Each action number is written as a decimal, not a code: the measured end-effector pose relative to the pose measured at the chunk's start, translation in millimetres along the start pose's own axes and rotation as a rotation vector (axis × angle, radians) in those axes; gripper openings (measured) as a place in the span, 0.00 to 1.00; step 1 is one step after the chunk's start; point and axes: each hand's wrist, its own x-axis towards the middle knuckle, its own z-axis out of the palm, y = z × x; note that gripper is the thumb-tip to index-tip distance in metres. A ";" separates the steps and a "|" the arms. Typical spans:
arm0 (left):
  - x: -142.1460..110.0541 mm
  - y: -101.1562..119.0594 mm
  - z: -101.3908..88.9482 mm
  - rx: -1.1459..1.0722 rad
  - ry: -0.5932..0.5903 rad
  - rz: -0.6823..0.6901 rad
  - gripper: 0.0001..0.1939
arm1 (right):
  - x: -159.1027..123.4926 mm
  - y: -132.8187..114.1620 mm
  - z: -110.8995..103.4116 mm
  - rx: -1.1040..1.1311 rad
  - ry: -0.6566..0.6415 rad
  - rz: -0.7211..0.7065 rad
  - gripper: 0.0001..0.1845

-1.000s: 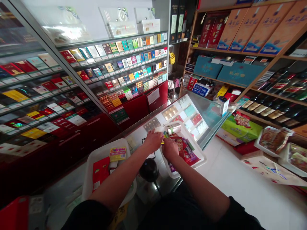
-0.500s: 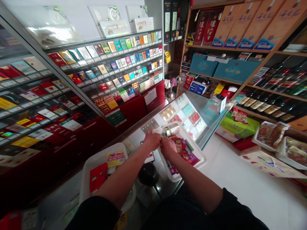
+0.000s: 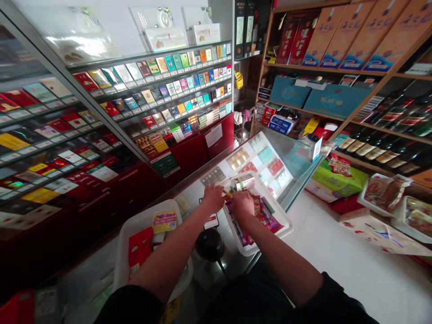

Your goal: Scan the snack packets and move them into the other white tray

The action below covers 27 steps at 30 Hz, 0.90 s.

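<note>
Both my hands are over a white tray [image 3: 285, 226] of small colourful packets [image 3: 266, 215] on a glass counter [image 3: 293, 171]. My left hand [image 3: 213, 198] is at the tray's left rim, fingers curled round a small yellow item [image 3: 228, 194]. My right hand [image 3: 242, 204] lies just to its right on the packets, fingers bent down among them; what it grips is hidden. A white and green box [image 3: 245, 182] lies at the tray's far end.
A second white tray [image 3: 135, 222] with a red packet [image 3: 140, 245] and a yellow one [image 3: 164, 222] sits at the near left. A black round device [image 3: 209, 244] stands between the trays. Cigarette shelves [image 3: 162, 90] fill the left wall; boxes and bottles [image 3: 381, 148] line the right shelves.
My hands stay together at the tray's left end and have shifted only slightly; the right hand has moved a little further onto the packets. The head view has drifted slightly.
</note>
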 end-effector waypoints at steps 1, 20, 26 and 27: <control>-1.5 -0.5 -1.2 -0.012 -0.001 -0.011 0.22 | -0.4 1.3 -2.5 0.008 0.018 0.007 0.12; -64.8 -5.8 -53.8 -0.627 0.217 -0.135 0.14 | -27.6 -5.7 -66.1 0.377 0.185 -0.033 0.11; -92.2 -11.0 -56.9 -0.893 0.271 -0.152 0.16 | -35.1 -14.4 -74.9 0.670 0.122 -0.019 0.11; -96.2 -12.6 -56.3 -0.948 0.279 -0.151 0.17 | -35.6 -15.9 -74.2 0.717 0.100 -0.010 0.11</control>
